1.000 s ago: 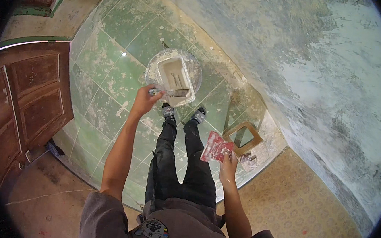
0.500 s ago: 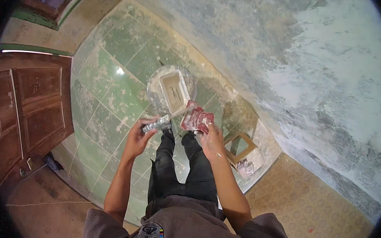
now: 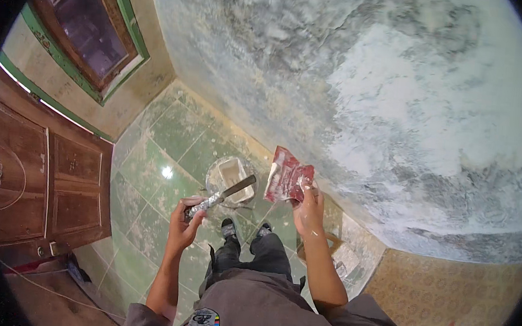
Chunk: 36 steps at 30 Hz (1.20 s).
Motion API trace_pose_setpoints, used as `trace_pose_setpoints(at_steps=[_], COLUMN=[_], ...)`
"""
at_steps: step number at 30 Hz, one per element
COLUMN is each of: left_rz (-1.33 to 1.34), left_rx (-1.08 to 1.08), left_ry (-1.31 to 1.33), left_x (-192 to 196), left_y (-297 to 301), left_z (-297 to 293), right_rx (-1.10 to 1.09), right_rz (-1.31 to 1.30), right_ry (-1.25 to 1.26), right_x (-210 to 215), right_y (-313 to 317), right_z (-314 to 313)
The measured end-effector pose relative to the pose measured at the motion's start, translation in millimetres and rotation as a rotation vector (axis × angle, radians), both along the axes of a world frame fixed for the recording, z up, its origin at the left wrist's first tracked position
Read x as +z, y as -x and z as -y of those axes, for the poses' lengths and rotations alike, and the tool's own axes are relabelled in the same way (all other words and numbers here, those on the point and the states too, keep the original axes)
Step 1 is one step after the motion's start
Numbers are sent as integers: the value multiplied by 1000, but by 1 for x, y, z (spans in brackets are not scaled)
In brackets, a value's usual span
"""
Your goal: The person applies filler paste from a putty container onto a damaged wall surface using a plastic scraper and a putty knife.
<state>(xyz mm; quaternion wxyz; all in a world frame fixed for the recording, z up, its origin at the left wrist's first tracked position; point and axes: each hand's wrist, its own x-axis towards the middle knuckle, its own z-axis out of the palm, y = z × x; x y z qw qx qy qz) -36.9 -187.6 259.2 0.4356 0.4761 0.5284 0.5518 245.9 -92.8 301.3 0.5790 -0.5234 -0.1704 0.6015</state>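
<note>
hands (image 3: 184, 224) (image 3: 309, 212) hold scraper (image 3: 225, 194) left, smeared red sheet (image 3: 288, 176) right

Likely a home's room: panelled wooden door (image 3: 77, 166) at left, window (image 3: 87, 33) upper left, spattered floor tiles (image 3: 174, 133), patchy wall (image 3: 395, 94) upper right.

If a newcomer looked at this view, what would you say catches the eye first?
Probably the red, white-smeared sheet in the right hand, near the middle of the picture. To its left, the left hand holds a flat-bladed tool. A patchy grey-and-white wall fills the upper right.
</note>
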Motion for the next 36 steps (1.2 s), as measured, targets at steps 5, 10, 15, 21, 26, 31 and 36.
trace_pose_setpoints(at_steps=[5, 10, 15, 21, 26, 31, 36], left_rz=[173, 210, 171, 220, 259, 299, 265], left_rx=[120, 170, 167, 181, 201, 244, 180], left_ry=[161, 145, 152, 109, 83, 61, -1], left_x=[51, 81, 97, 93, 103, 109, 118], left_y=[-24, -40, -47, -54, -59, -64, -61], left_z=[12, 15, 17, 14, 10, 3, -1], right_rx=[46, 18, -27, 43, 69, 104, 260], right_rz=[393, 536, 554, 653, 726, 742, 738], right_ry=[-349, -514, -531, -602, -626, -664, -598], right_x=[46, 60, 73, 71, 63, 59, 47], right_y=[-5, -14, -15, -8, -6, -1, -6], right_z=[11, 21, 26, 36, 38, 41, 47])
